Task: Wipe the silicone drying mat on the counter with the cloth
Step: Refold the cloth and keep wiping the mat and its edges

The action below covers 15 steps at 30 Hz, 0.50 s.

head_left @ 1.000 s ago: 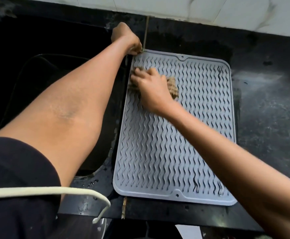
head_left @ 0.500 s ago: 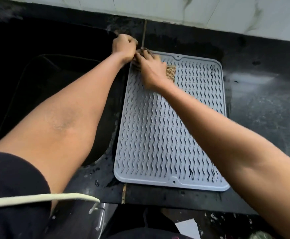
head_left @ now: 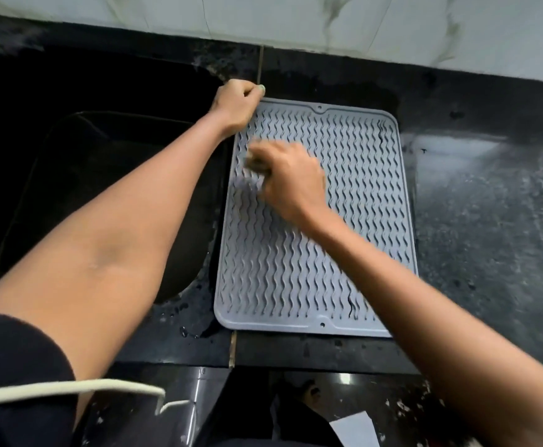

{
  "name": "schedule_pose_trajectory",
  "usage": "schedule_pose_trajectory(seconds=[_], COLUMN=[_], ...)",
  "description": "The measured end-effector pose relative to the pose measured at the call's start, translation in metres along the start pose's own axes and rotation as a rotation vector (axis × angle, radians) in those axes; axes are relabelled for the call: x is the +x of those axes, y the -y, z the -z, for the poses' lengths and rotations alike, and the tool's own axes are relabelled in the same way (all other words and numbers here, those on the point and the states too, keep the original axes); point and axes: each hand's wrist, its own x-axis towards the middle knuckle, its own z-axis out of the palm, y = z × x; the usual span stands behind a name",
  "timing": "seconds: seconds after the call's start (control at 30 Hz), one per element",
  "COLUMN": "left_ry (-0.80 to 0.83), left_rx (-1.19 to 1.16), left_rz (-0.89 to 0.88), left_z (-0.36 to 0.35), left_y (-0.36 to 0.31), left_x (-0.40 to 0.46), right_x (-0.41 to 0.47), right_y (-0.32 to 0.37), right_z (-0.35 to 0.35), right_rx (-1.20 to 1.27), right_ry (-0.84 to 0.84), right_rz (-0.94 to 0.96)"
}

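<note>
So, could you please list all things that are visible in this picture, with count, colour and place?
drying mat: one, grey, on the counter, right of the sink
cloth: one, brownish, blurred, under the right hand
counter: one, black, wet-looking
sink: one, black, left
wall: one, white marble-like, behind
paper: one, white, on the floor below
left hand: one, at the mat's far left corner
right hand: one, on the mat

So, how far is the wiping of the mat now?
Underway, early part. The left hand pins the far-left corner of the grey mat. The right hand, blurred by motion, rubs the cloth along the far-left area. The near half and right side have no cloth on them; whether they are already clean cannot be told.
</note>
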Motion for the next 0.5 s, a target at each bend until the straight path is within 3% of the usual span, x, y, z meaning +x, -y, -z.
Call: schedule_pose_trajectory(seconds=[0.13,0.27,0.4,0.5], left_ry=[0.160,0.199,0.158,0.185], left_rx=[-0.215,-0.084,0.024,0.064], left_rz=[0.063,0.050,0.058,0.094], left_z=[-0.009,-0.020,-0.021,-0.022], left_y=[0.005,0.009,0.006,-0.001], left_x=[-0.028,-0.039,-0.041,-0.048], right_x=[0.032,-0.017,-0.117,-0.129], right_y=[-0.016,-0.006,0.019,0.025], right_z=[-0.020,-0.025,-0.019,-0.009], right_rx=[-0.309,-0.394,-0.220,-0.146], right_ry=[0.315,0.242,0.252,0.305], right_rz=[-0.089,0.098,0.193,0.249])
